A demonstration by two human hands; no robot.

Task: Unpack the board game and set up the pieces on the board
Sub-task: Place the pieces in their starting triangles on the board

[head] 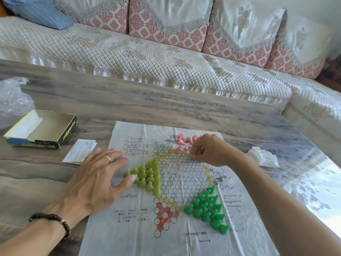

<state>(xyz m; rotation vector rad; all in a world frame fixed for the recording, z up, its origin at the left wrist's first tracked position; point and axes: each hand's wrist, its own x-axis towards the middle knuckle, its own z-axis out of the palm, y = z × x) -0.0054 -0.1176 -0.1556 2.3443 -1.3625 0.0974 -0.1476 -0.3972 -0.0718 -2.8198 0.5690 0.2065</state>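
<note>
A thin paper board [186, 242] printed with a star of circles lies flat on the table. Several olive-green pawns [147, 174] fill its left point and several bright green pawns [208, 209] fill its lower right point. Pink pawns [181, 140] lie loose near the top point. My left hand [97, 176] lies flat with straight fingers on the board's left edge, thumb tip touching the olive pawns. My right hand [208, 150] hovers over the top point with curled fingers, pinching something small and pink that is mostly hidden.
An open game box [42, 130] and a folded instruction leaflet [80, 151] lie at the left. A clear plastic bag [13, 100] sits far left, a crumpled white bag [263, 158] at the right. A quilted sofa [147, 60] runs behind the table.
</note>
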